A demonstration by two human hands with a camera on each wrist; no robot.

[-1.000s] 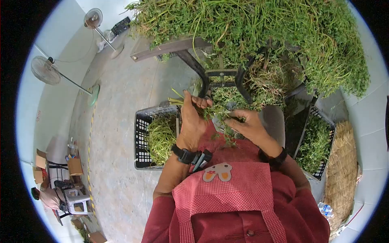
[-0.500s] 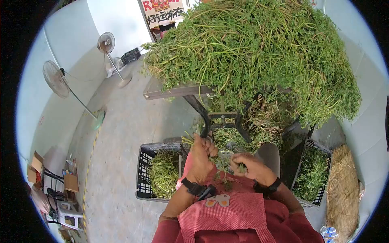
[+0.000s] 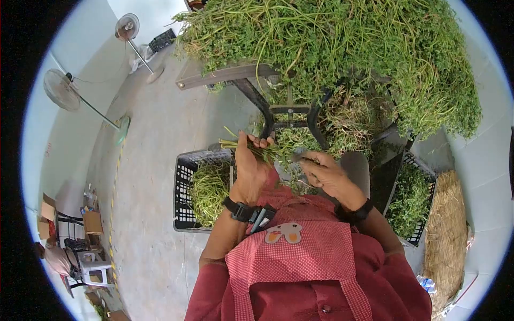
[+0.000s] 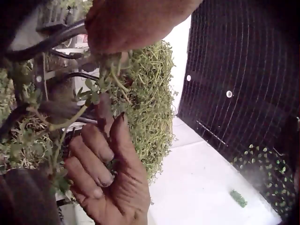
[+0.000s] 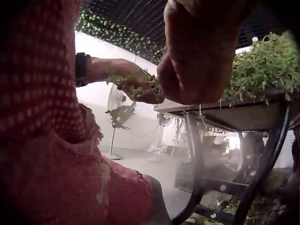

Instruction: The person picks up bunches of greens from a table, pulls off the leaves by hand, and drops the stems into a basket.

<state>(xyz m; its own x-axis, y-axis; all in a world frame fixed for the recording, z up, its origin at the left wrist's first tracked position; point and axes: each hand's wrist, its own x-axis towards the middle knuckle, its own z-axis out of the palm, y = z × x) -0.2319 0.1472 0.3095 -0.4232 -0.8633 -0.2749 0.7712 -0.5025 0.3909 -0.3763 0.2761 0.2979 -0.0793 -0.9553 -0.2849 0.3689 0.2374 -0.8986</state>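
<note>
My left hand [image 3: 250, 168] holds a small bunch of leafy green stems [image 3: 229, 144] in front of my lap, with cut-looking ends sticking out past the thumb. Leafy tops [image 3: 282, 155] hang toward my right hand [image 3: 329, 175], whose thumb and forefinger pinch at them. In the left wrist view, the right hand [image 4: 110, 173] has its other fingers curled into the palm, below the leafy sprigs [image 4: 91, 96]. From the right wrist, the left hand [image 5: 124, 72] shows behind dangling leaves [image 5: 123, 115], while my right hand [image 5: 197, 61] looms close and hides its own fingertips.
A large heap of greens [image 3: 332, 48] covers the table [image 3: 214, 76] ahead. Below it stand dark metal legs [image 3: 251, 96] and more greens [image 3: 348, 117]. A black crate [image 3: 184, 195] of stems is at left, another crate [image 3: 409, 200] at right beside a straw bundle [image 3: 447, 230]. Two fans stand left.
The head view tipped up and back down. My right hand curled close to its wrist half a second ago; now its thumb and forefinger reach toward the bunch again. The left hand keeps its hold.
</note>
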